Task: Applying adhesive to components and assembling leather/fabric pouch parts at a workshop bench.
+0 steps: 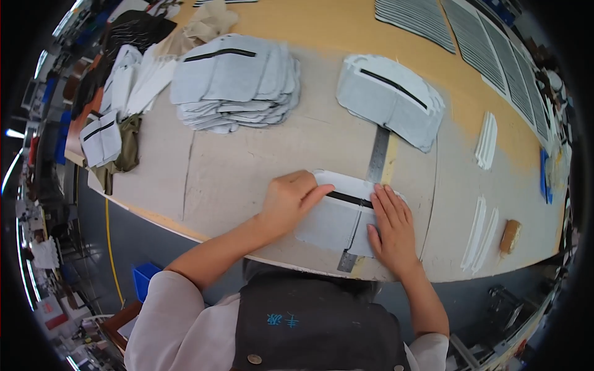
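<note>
Both my hands lie flat and unclenched: left hand (289,201) and right hand (391,229) pin the grey piece (331,226) against the ruler (377,157), which runs toward 12 o'clock, keeping it aligned.

Light grey fabric piece (334,222) with a black stripe across, under both hands. Silver metal ruler (377,157). Pale grey stack of fabric pieces (238,83), black stripe on top. Same grey and black on the second stack (390,96). Tan and yellow-brown table (235,167). White strips (486,141). Black-and-white striped sheets (414,18). Blue bin (145,278). Dark apron (315,324), small blue marks.
</note>
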Tool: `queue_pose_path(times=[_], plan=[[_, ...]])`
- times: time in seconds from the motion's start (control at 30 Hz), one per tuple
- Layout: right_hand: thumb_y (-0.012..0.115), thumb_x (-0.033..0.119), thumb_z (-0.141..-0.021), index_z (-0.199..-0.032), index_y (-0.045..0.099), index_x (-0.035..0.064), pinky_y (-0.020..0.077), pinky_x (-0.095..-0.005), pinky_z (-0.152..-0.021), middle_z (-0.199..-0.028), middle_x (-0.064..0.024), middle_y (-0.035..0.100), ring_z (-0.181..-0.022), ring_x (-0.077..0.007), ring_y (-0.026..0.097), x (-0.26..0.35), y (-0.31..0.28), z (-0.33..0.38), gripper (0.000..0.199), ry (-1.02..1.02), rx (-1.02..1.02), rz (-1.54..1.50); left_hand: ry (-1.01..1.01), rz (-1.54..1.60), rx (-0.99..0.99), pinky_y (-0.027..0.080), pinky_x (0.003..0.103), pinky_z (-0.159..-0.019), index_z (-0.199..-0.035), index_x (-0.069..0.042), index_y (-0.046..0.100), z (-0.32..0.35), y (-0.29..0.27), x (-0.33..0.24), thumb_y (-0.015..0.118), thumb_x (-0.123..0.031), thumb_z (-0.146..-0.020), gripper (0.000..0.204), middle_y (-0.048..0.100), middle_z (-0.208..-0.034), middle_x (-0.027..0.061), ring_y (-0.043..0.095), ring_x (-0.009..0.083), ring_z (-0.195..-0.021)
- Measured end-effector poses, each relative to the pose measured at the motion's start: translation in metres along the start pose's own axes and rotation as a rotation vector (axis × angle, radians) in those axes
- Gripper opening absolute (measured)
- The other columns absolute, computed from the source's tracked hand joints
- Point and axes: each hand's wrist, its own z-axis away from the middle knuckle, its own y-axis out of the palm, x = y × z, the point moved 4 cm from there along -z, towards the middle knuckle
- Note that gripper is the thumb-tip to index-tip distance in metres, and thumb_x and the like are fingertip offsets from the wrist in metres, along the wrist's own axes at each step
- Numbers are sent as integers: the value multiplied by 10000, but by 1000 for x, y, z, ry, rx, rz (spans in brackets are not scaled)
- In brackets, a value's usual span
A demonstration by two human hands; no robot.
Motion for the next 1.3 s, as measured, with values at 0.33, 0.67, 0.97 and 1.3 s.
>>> queue_pose_path(times=[0.33,0.67,0.97,1.3], plan=[[583,204,-899,-1363,459,-23,242,-406,-1162,-1498,-140,379,-1415,-268,318,9,9,-8,531,23,23,-17,246,-296,460,215,463,-1166,-1429,36,347,1,52,-41,707,-352,-777,839,296,-1539,180,260,320,-1442],[590,307,-898,-1447,337,-21,193,-426,-1182,-1541,-161,303,-1444,-286,259,-15,-2,27,688,175,118,53,82,-511,502,190,475,-1171,-1444,36,331,27,-2,-3,682,-423,-768,889,277,-1544,204,252,342,-1442],[595,197,-884,-1412,393,-22,223,-464,-1160,-1519,-176,338,-1423,-343,290,-19,-8,27,606,188,30,71,80,-342,434,279,479,-1126,-1443,-6,366,13,-18,-2,736,-227,-770,800,409,-1467,193,384,353,-1361],[656,-76,-728,-1057,675,-2,499,-346,-697,-1052,-108,573,-885,-278,568,9,-6,5,337,106,-318,-297,445,-158,219,500,341,-609,-941,26,650,-14,28,-28,751,6,-636,322,571,-898,99,576,243,-760]])
